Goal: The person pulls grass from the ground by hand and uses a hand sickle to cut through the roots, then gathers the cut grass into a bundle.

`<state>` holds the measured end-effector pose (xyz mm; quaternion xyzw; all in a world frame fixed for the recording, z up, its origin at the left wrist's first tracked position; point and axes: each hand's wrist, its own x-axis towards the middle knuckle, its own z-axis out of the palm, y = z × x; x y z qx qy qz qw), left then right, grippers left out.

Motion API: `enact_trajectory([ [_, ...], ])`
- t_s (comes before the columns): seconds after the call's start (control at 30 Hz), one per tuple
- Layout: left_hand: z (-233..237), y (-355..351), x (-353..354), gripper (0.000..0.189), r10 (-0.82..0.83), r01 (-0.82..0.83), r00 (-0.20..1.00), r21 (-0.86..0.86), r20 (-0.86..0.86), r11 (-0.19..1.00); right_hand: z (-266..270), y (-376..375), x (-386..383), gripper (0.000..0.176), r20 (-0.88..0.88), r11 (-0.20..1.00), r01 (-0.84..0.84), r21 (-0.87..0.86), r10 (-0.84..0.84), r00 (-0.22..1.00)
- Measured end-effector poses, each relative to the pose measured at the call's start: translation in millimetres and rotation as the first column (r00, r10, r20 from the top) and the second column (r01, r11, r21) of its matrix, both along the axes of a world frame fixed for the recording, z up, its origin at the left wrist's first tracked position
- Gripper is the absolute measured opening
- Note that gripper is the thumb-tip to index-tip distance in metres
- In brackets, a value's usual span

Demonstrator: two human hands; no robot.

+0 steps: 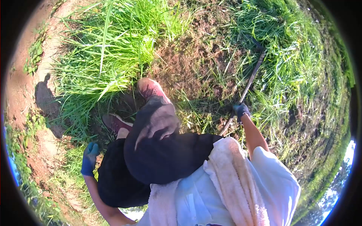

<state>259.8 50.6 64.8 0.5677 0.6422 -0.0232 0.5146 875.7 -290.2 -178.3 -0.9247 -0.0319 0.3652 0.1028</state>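
Note:
My right hand [241, 110], in a dark blue glove, is closed around the wooden handle of a long-handled sickle [252, 80]. The handle slants up and right from beside my thigh. Its dark blade end [258, 44] lies among the grass at the upper right, partly hidden by it. Low on the left, beside my knee, hangs my left hand [89, 158] in a blue glove with a teal palm. Its fingers look curled together, and nothing shows in them.
Tall grass [113, 49] stands in front of my reddish shoes [152, 88]. Bare brown soil [192, 64] lies between it and flattened grass [286, 71] on the right. A dirt path [47, 147] runs along the left. A towel [233, 177] hangs over my pale shirt.

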Motion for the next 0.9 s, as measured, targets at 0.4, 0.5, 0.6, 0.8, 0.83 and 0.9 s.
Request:
enact_trajectory([
  [0.4,21.7,-3.9,20.2,0.038,-0.048,0.051,0.999,0.138,-0.021,0.989,21.2,-45.6,-19.5,0.010,-0.255,0.685,0.530,0.499,-0.468,0.846],
  [0.5,19.6,-4.1,18.0,0.041,-0.006,0.007,1.000,0.131,-0.012,0.991,14.4,-23.2,-36.0,0.011,-0.355,0.619,0.492,0.612,-0.341,0.870],
  [0.6,25.7,-3.3,16.2,0.038,-0.031,0.035,0.999,0.093,-0.040,0.995,48.7,49.7,-24.2,0.009,-0.467,0.627,0.523,0.578,-0.272,0.841],
  [0.8,19.4,-4.6,10.2,0.035,-0.016,0.016,1.000,0.111,-0.003,0.994,-41.6,98.1,4.0,0.014,-0.032,0.926,-0.034,0.375,0.049,0.998],
  [0.83,20.0,-6.2,11.1,0.034,-0.026,0.027,1.000,0.128,-0.006,0.991,-78.3,68.1,-13.0,0.016,0.064,0.935,-0.183,0.304,0.171,0.983],
  [0.9,23.2,-4.0,12.3,0.032,-0.047,0.059,0.997,0.181,-0.069,0.982,-128.2,-9.5,-58.3,0.021,0.110,0.928,-0.253,0.274,0.231,0.967],
])
